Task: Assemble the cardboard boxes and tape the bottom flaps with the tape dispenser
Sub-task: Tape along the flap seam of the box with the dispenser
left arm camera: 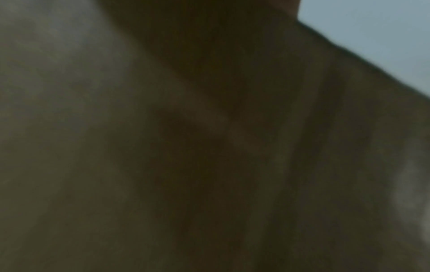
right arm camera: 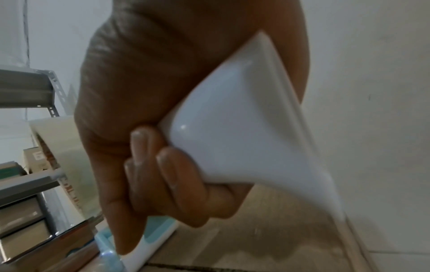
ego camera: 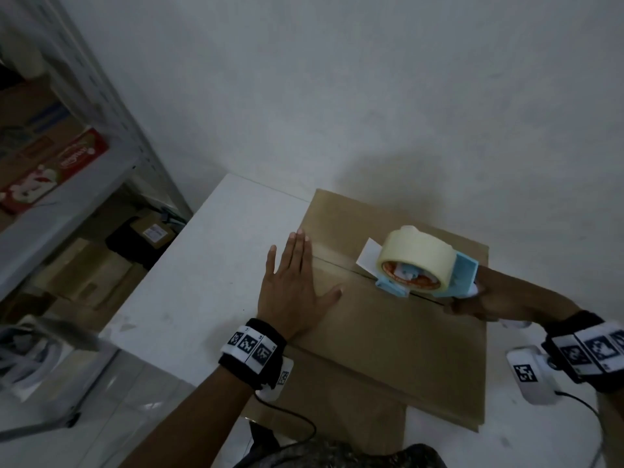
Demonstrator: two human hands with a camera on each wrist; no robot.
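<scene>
A brown cardboard box [ego camera: 388, 332] stands on the white table [ego camera: 202, 282], its flaps folded shut with the seam running across the top. My left hand [ego camera: 297, 288] lies flat, fingers straight, pressing the box's left edge beside the seam. A light-blue tape dispenser [ego camera: 425, 265] with a roll of clear tape [ego camera: 415, 255] rests on the seam at mid-box. My right hand [ego camera: 472, 298] grips its white handle [right arm camera: 232, 128], fingers [right arm camera: 149, 165] curled round it. A strip of tape lies along the seam between dispenser and left hand. The left wrist view is dark and blurred.
A grey metal shelving unit [ego camera: 84, 163] with boxes stands at the left, beyond the table's edge. The white wall [ego camera: 371, 96] is close behind the box. More flat cardboard [ego camera: 337, 417] lies under the box at the near edge. A cable [ego camera: 293, 420] trails from my left wrist.
</scene>
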